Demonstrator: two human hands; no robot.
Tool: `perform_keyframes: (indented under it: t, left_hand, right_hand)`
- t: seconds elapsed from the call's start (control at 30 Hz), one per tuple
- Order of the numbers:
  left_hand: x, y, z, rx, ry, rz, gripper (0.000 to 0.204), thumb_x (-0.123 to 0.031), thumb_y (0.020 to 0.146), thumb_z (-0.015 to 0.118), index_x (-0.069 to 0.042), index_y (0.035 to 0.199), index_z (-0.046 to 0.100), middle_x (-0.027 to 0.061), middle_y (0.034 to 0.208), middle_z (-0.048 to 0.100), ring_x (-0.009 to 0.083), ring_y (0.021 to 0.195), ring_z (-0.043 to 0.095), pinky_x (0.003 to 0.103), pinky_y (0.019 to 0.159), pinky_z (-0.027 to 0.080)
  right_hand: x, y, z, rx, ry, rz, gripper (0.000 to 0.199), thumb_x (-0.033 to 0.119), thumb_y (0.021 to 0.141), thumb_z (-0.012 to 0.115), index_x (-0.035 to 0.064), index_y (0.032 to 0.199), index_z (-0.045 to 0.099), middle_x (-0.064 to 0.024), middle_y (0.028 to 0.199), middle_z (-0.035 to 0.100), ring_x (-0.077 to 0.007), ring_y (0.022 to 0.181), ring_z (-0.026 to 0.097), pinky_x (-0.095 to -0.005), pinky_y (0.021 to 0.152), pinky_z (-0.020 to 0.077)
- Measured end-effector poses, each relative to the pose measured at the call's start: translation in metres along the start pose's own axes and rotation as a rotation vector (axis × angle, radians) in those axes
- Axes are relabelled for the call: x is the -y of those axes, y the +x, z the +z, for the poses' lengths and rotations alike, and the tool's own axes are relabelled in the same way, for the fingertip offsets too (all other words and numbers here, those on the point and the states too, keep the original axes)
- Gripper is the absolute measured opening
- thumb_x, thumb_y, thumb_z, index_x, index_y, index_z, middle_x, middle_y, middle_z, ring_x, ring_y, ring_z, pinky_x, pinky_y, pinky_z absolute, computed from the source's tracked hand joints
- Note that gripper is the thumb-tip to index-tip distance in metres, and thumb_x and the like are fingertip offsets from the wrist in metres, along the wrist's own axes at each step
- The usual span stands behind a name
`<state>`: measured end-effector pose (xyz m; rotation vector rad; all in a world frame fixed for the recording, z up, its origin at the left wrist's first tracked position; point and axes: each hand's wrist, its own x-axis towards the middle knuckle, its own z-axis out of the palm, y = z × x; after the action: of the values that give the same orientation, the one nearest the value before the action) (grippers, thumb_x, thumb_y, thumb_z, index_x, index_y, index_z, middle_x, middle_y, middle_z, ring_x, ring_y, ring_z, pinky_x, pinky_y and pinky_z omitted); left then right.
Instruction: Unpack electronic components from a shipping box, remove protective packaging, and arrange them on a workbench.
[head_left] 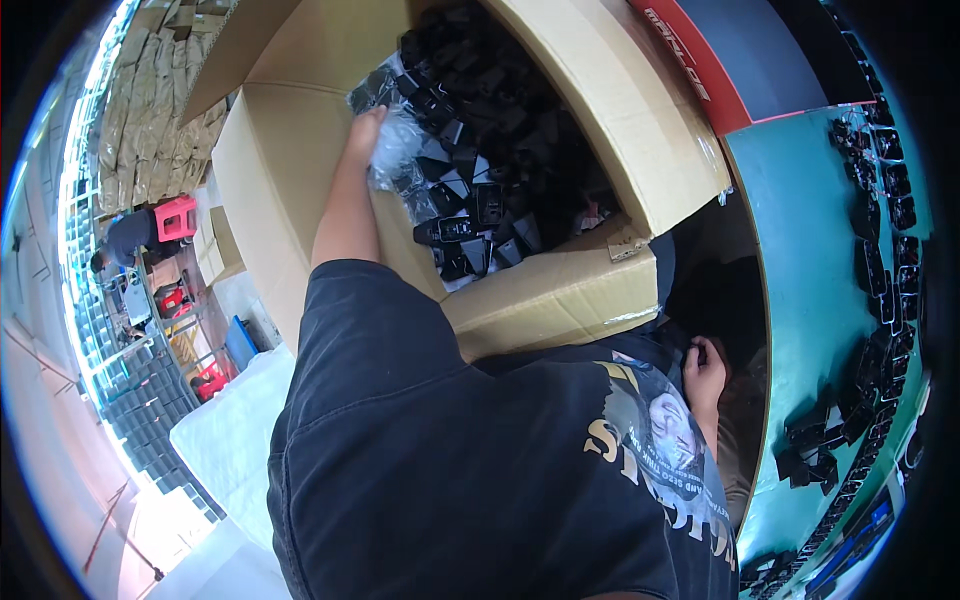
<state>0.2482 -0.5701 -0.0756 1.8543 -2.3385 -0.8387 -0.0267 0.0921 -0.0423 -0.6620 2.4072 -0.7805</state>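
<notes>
My left arm reaches into a large open cardboard box (pixel 560 300). At the box's left inner side, my left hand (pixel 368 128) is closed on crumpled clear plastic wrap (pixel 398 145). Beside and below the wrap lies a heap of small black plastic parts (pixel 488 205), some with flat grey faces. Low at my right side, next to my shirt, my right hand (pixel 705 372) has its fingers curled. Whatever it may hold is dark and cannot be made out in the shadow under the table edge.
On the right stands a green-topped table (pixel 800 250) with rows of black parts along its far side. A red and black carton (pixel 745 60) rests on its back end. At the left are a person bent over (pixel 130 240), a red stool (pixel 176 218) and stacked wrapped packages (pixel 150 110).
</notes>
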Motion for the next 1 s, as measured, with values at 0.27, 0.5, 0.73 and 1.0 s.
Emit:
perform_keyframes:
  t: [0.27, 0.5, 0.73, 1.0]
  left_hand:
    - [-0.011, 0.023, -0.013, -0.077, 0.06, -0.078, 0.03, -0.029, 0.081, 0.072, -0.003, 0.095, 0.071, 0.0052, 0.08, 0.067, 0.0166, 0.07, 0.058, 0.029, 0.067, 0.049]
    - [-0.025, 0.028, -0.01, 0.129, 0.155, 0.079, 0.026, -0.028, 0.084, 0.07, -0.002, 0.088, 0.07, 0.006, 0.083, 0.066, 0.0144, 0.072, 0.058, 0.027, 0.07, 0.049]
    - [0.012, 0.06, -0.02, -0.033, -0.18, 0.051, 0.017, -0.021, 0.082, 0.071, -0.004, 0.084, 0.072, 0.0063, 0.084, 0.068, 0.0157, 0.073, 0.059, 0.029, 0.071, 0.049]
    - [-0.002, 0.042, 0.005, 0.142, 0.04, 0.205, 0.019, -0.019, 0.086, 0.063, -0.004, 0.094, 0.072, 0.0087, 0.086, 0.07, 0.0194, 0.073, 0.061, 0.031, 0.069, 0.049]
  right_hand:
    - [0.0, 0.003, 0.001, 0.027, -0.016, 0.019, 0.019, 0.011, 0.086, 0.057, 0.0044, 0.101, 0.068, -0.0067, 0.086, 0.066, -0.0179, 0.056, 0.053, -0.0267, 0.055, 0.0444]
    - [0.011, 0.004, -0.003, 0.105, -0.05, 0.206, 0.019, 0.011, 0.086, 0.057, 0.0041, 0.101, 0.068, -0.007, 0.088, 0.066, -0.019, 0.057, 0.054, -0.0272, 0.055, 0.0443]
    - [0.008, 0.005, 0.0, 0.061, -0.061, 0.111, 0.018, 0.01, 0.086, 0.056, 0.0043, 0.098, 0.068, -0.0061, 0.086, 0.066, -0.0191, 0.055, 0.052, -0.027, 0.053, 0.0429]
    - [0.018, 0.005, -0.002, 0.058, -0.103, 0.1, 0.016, 0.008, 0.084, 0.058, 0.004, 0.096, 0.068, -0.006, 0.085, 0.065, -0.0195, 0.054, 0.051, -0.0269, 0.053, 0.0422]
